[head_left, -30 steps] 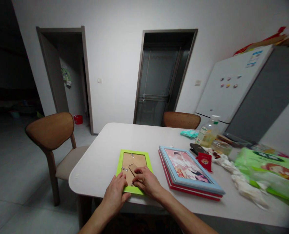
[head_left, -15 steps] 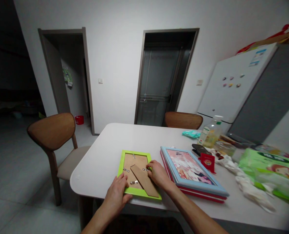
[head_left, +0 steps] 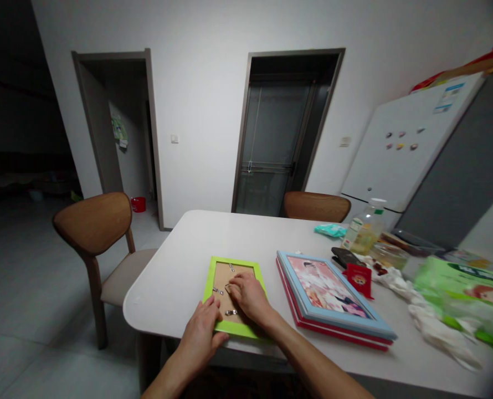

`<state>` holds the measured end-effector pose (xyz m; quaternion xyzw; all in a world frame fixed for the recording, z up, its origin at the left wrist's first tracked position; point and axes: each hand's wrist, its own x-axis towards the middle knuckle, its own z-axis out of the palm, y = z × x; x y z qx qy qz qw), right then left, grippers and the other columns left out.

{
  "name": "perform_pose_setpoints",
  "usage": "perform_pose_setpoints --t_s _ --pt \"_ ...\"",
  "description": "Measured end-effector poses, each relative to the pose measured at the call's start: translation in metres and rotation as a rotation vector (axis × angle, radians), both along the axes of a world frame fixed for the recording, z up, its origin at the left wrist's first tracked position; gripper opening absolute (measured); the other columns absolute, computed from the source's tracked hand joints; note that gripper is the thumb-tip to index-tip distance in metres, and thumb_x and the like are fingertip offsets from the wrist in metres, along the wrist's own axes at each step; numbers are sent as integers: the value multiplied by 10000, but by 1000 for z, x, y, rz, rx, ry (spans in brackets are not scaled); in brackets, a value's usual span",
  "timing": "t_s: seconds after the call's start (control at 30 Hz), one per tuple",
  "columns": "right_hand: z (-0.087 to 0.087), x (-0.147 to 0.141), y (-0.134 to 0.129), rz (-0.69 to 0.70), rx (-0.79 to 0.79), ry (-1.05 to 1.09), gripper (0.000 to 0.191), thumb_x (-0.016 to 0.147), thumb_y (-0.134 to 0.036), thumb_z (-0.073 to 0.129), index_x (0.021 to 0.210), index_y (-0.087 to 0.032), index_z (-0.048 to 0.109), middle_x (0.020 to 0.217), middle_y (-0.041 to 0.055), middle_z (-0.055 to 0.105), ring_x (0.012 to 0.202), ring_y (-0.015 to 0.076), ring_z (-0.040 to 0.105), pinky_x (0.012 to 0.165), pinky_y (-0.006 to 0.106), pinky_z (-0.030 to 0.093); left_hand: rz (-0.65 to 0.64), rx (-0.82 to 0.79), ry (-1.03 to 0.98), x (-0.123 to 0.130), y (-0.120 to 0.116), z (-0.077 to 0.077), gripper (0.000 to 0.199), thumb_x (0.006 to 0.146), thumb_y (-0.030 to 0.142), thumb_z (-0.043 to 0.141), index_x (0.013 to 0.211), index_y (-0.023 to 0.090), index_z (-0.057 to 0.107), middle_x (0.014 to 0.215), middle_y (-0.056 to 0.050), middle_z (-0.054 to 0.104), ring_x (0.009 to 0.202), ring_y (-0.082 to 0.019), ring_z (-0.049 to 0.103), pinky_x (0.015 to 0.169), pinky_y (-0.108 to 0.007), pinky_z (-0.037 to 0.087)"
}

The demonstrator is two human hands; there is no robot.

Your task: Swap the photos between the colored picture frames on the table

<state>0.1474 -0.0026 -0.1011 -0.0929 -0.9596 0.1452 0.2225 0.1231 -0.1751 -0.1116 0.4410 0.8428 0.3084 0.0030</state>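
A lime green picture frame (head_left: 209, 277) lies back side up at the table's near edge, with a brown backing board (head_left: 222, 274) and small metal clips. My left hand (head_left: 204, 327) grips the frame's lower left edge, thumb on the near rim and fingers on the left side. Over the middle of the backing, my right hand (head_left: 248, 296) has its fingers bent together at the top of the brown stand and covers most of that stand. To the right lies a stack of frames, a light blue one (head_left: 290, 271) with a pink picture on top of red ones.
On the white table (head_left: 167, 266), at the right, are a bottle (head_left: 365, 227), a dark phone-like object (head_left: 345, 257), a red packet (head_left: 359, 279), crumpled tissues and a green tissue pack (head_left: 465, 293). Chairs (head_left: 94, 224) stand left and behind.
My right hand has moved left from the frame's right side onto the top of the stand. My left hand stays on the frame. The view has shifted slightly.
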Motion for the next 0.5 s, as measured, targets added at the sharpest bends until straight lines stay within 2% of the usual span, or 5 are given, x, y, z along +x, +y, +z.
perform_pose_setpoints --t_s 0.1,0.23,0.4,0.5 --pt "-1 -17 -20 58 -21 -56 208 738 -257 479 831 -198 656 856 50 622 849 161 516 770 244 335 1 2 2 0 1 -1 537 610 99 580 1130 148 453 1213 -103 480 1172 -207 361 995 -401 262" --pt "-3 -33 -30 18 -17 -101 203 734 -222 471 770 -183 667 796 59 628 792 151 527 740 233 333 2 8 12 1 2 -1 552 600 86 586 1132 150 453 1222 -110 469 1168 -220 367 998 -406 256" --pt "-6 -37 -20 -42 0 -104 241 766 -277 436 769 -177 655 807 65 615 804 146 511 739 224 323 -1 -10 7 3 1 1 491 603 93 602 1079 138 490 1220 -122 468 1173 -232 357 1001 -415 250" --pt "-8 -40 -6 -142 4 -101 289 794 -282 384 887 -154 626 882 91 597 857 163 495 772 247 312 -6 -27 -10 3 1 0 405 615 115 611 1011 136 528 1206 -121 483 1175 -233 353 1003 -426 238"
